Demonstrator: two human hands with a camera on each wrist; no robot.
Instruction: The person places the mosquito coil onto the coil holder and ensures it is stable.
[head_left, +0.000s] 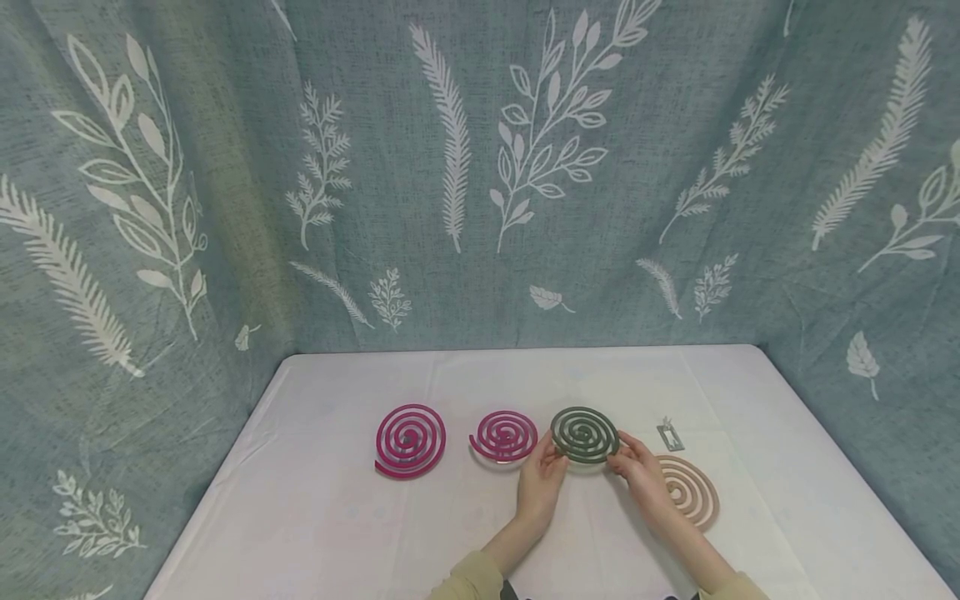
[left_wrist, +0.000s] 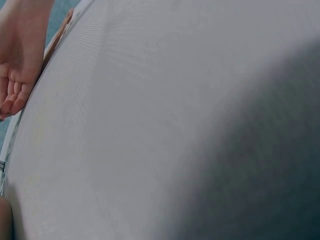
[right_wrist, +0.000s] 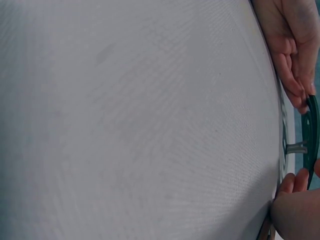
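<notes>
Both hands hold a dark green mosquito coil (head_left: 583, 434) by opposite edges in the head view. My left hand (head_left: 541, 482) pinches its left front rim, while my right hand (head_left: 643, 477) pinches the right side. Under the green coil (right_wrist: 313, 135), the right wrist view shows a small metal stand (right_wrist: 297, 148). A magenta coil (head_left: 506, 435) sits raised just left of my left hand, and another magenta coil (head_left: 409, 438) is farther left. Partly behind my right wrist lies a flat tan coil (head_left: 710, 493).
A small metal stand (head_left: 677, 439) lies beyond the tan coil, right of my right hand. Everything is on a white-covered table (head_left: 300, 517), with a patterned blue-green curtain (head_left: 360, 167) around its back and sides.
</notes>
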